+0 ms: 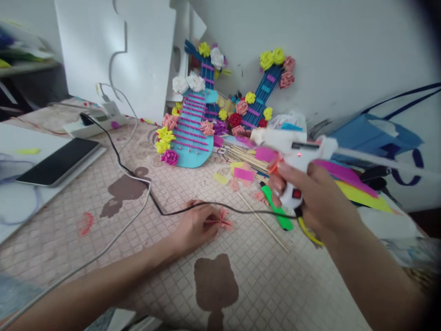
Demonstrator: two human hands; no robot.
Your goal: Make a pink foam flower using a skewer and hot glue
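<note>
My right hand (pixel 315 200) is wrapped round the grip of a white hot glue gun (pixel 292 147), held level above the table with its nozzle pointing left and a glue stick poking out the back. A red light glows on its side. My left hand (pixel 196 225) rests on the tablecloth, its fingertips pinched on a small pink paper flower (pixel 221 219). The gun's black cord (pixel 138 177) runs across the table under my left hand to a power strip (pixel 94 122).
Paper guitars (pixel 193 133) decked with paper flowers lean against the back wall. Foam scraps, wooden skewers (pixel 248 158), and coloured sheets (pixel 347 181) lie at right. A phone (pixel 58 161) rests on a white board at left. White foam board (pixel 113 50) stands behind.
</note>
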